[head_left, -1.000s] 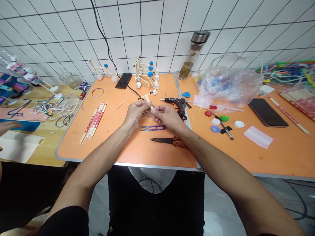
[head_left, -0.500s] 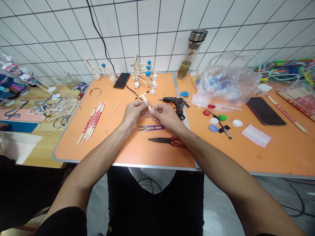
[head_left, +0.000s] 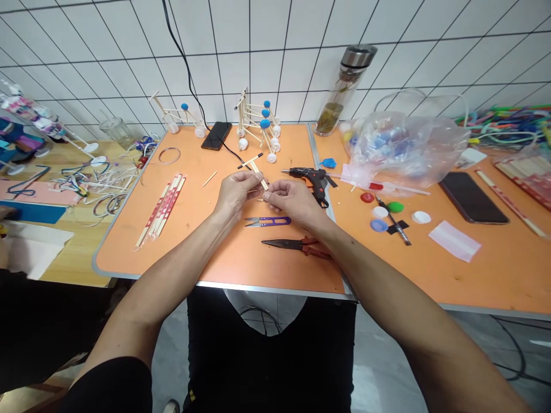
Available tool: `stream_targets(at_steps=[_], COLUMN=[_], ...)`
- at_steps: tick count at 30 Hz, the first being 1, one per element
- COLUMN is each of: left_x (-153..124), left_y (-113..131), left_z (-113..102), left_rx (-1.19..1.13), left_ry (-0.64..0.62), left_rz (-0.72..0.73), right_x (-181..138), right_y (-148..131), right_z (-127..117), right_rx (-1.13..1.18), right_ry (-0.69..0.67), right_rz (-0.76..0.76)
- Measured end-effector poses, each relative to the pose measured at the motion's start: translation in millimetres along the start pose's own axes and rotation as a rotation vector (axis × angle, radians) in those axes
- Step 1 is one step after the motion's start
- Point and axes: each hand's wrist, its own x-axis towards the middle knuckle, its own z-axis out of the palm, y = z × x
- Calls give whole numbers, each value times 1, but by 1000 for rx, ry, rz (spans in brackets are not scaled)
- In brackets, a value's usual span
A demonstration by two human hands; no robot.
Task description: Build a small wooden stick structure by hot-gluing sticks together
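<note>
your left hand [head_left: 235, 194] and right hand [head_left: 291, 202] meet above the orange table [head_left: 193, 241]. both sets of fingertips pinch a thin wooden stick [head_left: 259, 175], which slants up and away from you between them. purple snips [head_left: 269, 221] lie on the table just below your hands, with red-handled pliers [head_left: 297, 245] nearer you. a black glue gun [head_left: 310, 178] lies just beside your right hand, on its far side.
</note>
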Motion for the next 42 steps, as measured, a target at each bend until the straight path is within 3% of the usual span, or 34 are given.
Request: stream_targets(at_steps=[9,13,17,20,22,25,27,30,34,39,42], left_x=[1,0,-3,-1,3,8,6,-3,-11,-7,-5], left_y=[-5,-3,-3,0,7,22,33,43,37,27,24], left_z=[3,9,15,10,1,-11,-13,-8,-3,-8,-10], left_rx=[-43,-132,-208,-228,-208,-52,111,321,535,860,939], left_ry=[-5,21,-36,-35,28,165,149,-6,-197,-312,-320], left_rz=[-2,-69,-136,-165,-112,193,337,368,373,498,532], right_x=[-2,0,0,-1,-1,-2,-4,-7,-10,-13,-15], right_y=[-1,3,-2,-11,-16,-22,-25,-29,-32,-34,-36], right_z=[-2,-2,-4,-14,-24,-38,-44,-50,-54,-53,-48], right_rx=[-5,0,23,-91,-285,-600,-722,-801,-855,-939,-898], right_ry=[63,109,125,195,270,308,265,189,100,53,46], right_rz=[-97,-174,-194,-234,-281,-397,-468,-519,-539,-561,-588])
